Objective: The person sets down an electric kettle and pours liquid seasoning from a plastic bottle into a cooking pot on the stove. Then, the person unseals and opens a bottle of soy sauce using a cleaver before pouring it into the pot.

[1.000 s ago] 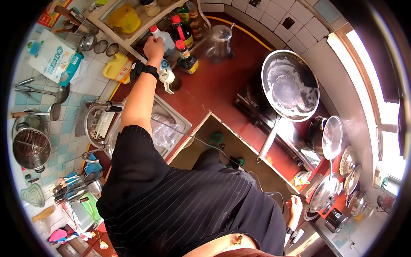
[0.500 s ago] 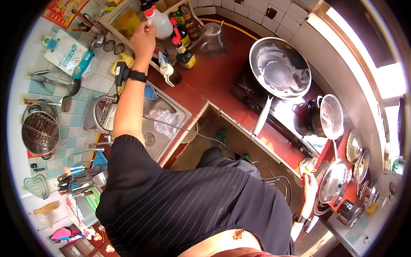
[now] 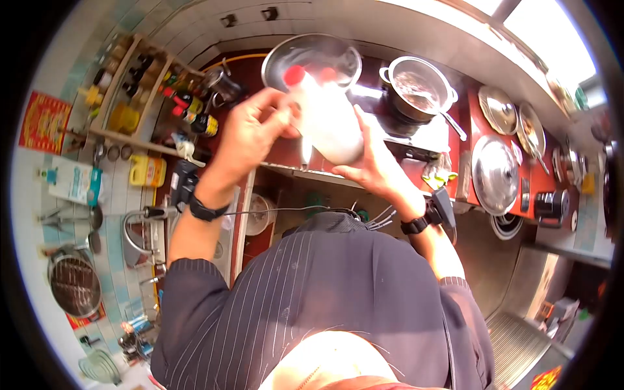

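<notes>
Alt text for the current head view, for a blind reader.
The right hand cradles the lower part of a pale, glare-washed bottle with a red cap; the left hand is at its upper side. A wide pan is beyond, a wooden shelf left, a silver lid right.

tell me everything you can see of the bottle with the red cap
The bottle is whitish, apparently plastic, with a rounded body narrowing towards a red cap. A red patch beside the cap is too blurred to read. It leans, cap end towards the pan, the right hand supporting its body, the left hand near its top. Glare hides any label or contents.
</notes>
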`<state>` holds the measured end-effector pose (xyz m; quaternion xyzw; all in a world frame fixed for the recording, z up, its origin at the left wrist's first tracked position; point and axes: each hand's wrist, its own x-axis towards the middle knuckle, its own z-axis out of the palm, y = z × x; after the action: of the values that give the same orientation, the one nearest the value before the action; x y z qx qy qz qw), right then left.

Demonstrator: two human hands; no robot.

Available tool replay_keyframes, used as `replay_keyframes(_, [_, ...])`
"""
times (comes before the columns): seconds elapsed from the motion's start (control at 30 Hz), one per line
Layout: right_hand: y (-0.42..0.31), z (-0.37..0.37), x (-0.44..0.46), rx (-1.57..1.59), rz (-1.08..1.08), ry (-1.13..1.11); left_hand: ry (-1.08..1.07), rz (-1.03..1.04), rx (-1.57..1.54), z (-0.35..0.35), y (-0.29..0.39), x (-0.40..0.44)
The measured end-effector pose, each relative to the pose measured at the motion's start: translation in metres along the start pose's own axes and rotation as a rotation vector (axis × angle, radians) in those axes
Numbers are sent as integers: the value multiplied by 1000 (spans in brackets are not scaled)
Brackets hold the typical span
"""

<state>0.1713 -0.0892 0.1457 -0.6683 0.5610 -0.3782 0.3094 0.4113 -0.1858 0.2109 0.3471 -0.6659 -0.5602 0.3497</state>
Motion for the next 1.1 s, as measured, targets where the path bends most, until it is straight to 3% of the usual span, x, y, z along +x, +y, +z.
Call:
replay_keyframes(0.13, [30,-13,-34,415,98,80,-60,-4,-120,69,-12,11])
replay_keyframes(0.2, [33,-16,-49,551,204,169,-50,129,-1,96,-18,16])
replay_keyframes(0.27, [42,-14,-55,578,145,269,-91,76,1,122,-40,13])
replay_keyframes(0.33, [45,-15,-59,554,96,345,-181,-94,-270,161,-49,5])
replay_keyframes(0.37, [48,-14,-59,333,15,352,-206,70,-143,171,-47,14])
replay_keyframes(0.4, [50,-20,-65,448,41,286,-232,235,-17,177,-45,23])
replay_keyframes(0.47, [54,-44,-79,673,86,151,-290,118,-133,180,-49,25])
replay_keyframes(0.5, [60,-69,-84,481,113,62,-314,58,-192,180,-51,26])
replay_keyframes(0.53, [61,-90,-90,365,25,182,-305,9,-204,182,-51,23])
replay_keyframes(0.6, [59,-119,-87,480,138,342,-283,-94,-227,186,-51,13])
replay_keyframes(0.7, [55,-145,-78,401,146,399,-339,-170,-94,197,-41,8])
replay_keyframes(0.8, [72,-151,-79,352,48,321,-364,-145,5,209,-51,4])
replay_keyframes(0.97, [64,-171,-104,243,74,311,-461,-180,0,220,-43,8])
replay_keyframes(1.1, [71,-200,-118,182,-170,367,-590,-235,0,223,-29,16])
